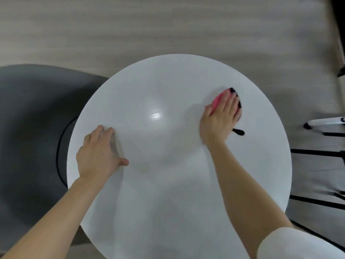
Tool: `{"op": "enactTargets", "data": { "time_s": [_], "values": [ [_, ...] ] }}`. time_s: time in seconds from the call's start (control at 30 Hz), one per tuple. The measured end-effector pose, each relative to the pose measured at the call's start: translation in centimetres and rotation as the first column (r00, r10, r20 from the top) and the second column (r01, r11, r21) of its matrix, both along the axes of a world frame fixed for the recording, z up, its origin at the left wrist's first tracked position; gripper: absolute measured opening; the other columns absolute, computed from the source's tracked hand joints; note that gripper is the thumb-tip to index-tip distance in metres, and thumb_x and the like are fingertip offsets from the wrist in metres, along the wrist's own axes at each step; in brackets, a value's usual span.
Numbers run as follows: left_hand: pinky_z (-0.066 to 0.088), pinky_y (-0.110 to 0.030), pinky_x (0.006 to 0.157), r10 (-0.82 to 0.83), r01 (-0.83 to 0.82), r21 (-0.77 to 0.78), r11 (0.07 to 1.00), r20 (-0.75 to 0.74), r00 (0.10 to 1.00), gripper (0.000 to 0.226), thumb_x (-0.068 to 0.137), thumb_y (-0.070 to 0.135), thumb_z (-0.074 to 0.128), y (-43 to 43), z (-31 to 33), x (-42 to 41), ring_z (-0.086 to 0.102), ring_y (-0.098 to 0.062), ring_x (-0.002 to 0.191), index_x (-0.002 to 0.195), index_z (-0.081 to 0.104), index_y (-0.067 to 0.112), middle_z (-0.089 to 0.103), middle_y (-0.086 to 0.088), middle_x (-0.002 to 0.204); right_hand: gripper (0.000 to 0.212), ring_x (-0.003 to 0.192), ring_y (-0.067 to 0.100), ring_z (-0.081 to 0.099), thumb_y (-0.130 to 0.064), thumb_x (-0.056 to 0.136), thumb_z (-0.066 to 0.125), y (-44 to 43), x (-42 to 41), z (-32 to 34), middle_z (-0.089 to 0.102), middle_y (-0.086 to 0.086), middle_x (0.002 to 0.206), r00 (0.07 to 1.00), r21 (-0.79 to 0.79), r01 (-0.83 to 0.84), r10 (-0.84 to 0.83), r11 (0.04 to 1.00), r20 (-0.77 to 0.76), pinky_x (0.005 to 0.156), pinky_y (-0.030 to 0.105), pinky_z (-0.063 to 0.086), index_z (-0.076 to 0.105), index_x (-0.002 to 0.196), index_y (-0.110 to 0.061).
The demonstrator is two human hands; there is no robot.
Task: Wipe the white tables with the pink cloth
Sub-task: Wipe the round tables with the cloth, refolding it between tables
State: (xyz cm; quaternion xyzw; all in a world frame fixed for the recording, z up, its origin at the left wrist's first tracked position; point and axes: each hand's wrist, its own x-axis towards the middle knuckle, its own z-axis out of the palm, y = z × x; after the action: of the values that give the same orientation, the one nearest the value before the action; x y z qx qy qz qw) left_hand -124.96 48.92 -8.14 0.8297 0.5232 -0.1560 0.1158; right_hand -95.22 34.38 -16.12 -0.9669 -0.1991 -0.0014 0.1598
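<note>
Flatly, right hand pressing pink cloth — white table

- The bench top is white, smooth and glossy; a bright glare sits near its middle.
- The pink cloth looks like soft, matt fabric with a black edge.
- The floor shows pale wood grain, matt.
- The grey seat at the left looks matt.
- The sleeve is plain white cloth.
</note>
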Motion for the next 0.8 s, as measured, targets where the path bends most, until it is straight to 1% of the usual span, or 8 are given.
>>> {"op": "enactTargets", "data": {
  "time_s": [0.07,0.17,0.3,0.37,0.5,0.6,0.7,0.8],
  "values": [
    [0.053,-0.049,0.099,-0.026,0.026,-0.002,1.0,0.006,1.0,0.125,0.054,0.069,0.099,0.3,0.1,-0.2,0.039,-0.029,0.149,0.158,0.042,0.03,0.031,0.002,0.172,0.071,0.164,0.034,0.026,-0.029,0.106,0.051,4.7,-8.1,0.2,0.032,0.016,0.175,0.929,0.06,-0.369,0.369,0.927,0.014,0.134,0.057,0.016,0.031,0.169,-0.005],
    [0.054,-0.048,0.102,-0.083,0.084,-0.029,0.996,0.044,0.996,0.118,0.059,0.072,0.095,0.7,0.5,-1.3,0.039,-0.028,0.15,0.157,0.042,0.033,0.033,0.002,0.171,0.071,0.168,0.028,0.015,-0.035,0.108,0.046,7.5,-16.9,1.2,0.024,0.009,0.18,0.539,0.021,-0.841,0.84,0.541,-0.064,0.133,0.055,0.015,0.026,0.172,-0.013],
    [0.05,-0.046,0.11,-0.107,0.115,-0.065,0.991,0.117,0.987,0.097,0.072,0.054,0.095,1.3,0.9,-4.5,0.04,-0.023,0.15,0.154,0.051,0.028,0.042,0.003,0.165,0.071,0.168,0.025,0.018,-0.048,0.111,0.052,8.2,-12.4,-0.5,0.026,0.005,0.179,0.099,0.028,-0.995,0.995,0.099,-0.025,0.135,0.05,0.015,0.03,0.172,-0.019],
    [0.05,-0.046,0.111,-0.099,0.105,-0.044,0.994,0.121,0.988,0.097,0.071,0.056,0.095,1.3,0.9,-6.6,0.041,-0.024,0.148,0.153,0.05,0.029,0.042,0.002,0.161,0.073,0.166,0.027,0.024,-0.048,0.108,0.056,9.8,-7.5,-0.9,0.032,0.006,0.177,0.187,0.036,-0.982,0.982,0.187,-0.012,0.134,0.052,0.02,0.035,0.17,-0.018],
    [0.052,-0.046,0.103,-0.011,0.017,-0.047,0.999,0.114,0.993,0.093,0.067,0.06,0.097,1.1,1.0,-10.0,0.044,-0.024,0.139,0.143,0.05,0.036,0.039,0.005,0.151,0.074,0.168,0.024,0.016,-0.049,0.106,0.036,15.5,-3.7,-0.3,0.024,0.004,0.18,0.867,-0.012,-0.499,0.498,0.867,-0.023,0.135,0.049,0.013,0.023,0.173,-0.021],
    [0.052,-0.044,0.105,-0.056,0.062,-0.073,0.995,0.086,0.995,0.101,0.067,0.059,0.097,1.4,1.0,-11.3,0.044,-0.025,0.141,0.15,0.046,0.033,0.039,0.003,0.153,0.073,0.167,0.027,0.018,-0.039,0.106,0.035,19.1,-11.9,0.0,0.025,0.008,0.179,0.938,-0.003,-0.347,0.347,0.938,-0.001,0.135,0.051,0.008,0.022,0.173,-0.014],
    [0.055,-0.041,0.1,-0.033,0.044,-0.114,0.992,0.097,0.995,0.116,0.065,0.059,0.098,1.4,1.3,-11.6,0.036,-0.021,0.148,0.159,0.035,0.036,0.029,0.007,0.159,0.067,0.166,0.029,0.022,-0.032,0.108,0.04,17.6,-21.3,0.6,0.03,0.009,0.177,0.469,-0.002,-0.883,0.883,0.469,0.008,0.133,0.053,0.015,0.028,0.172,-0.014],
    [0.057,-0.036,0.09,-0.041,0.05,-0.12,0.992,0.072,0.997,0.123,0.063,0.051,0.1,1.3,1.2,-11.4,0.033,-0.019,0.148,0.163,0.03,0.037,0.024,0.007,0.162,0.064,0.169,0.024,0.013,-0.037,0.115,0.036,15.5,-20.1,0.7,0.021,0.004,0.181,-0.12,-0.082,-0.989,0.992,-0.123,-0.043,0.136,0.048,0.012,0.021,0.174,-0.018]
  ]
}}
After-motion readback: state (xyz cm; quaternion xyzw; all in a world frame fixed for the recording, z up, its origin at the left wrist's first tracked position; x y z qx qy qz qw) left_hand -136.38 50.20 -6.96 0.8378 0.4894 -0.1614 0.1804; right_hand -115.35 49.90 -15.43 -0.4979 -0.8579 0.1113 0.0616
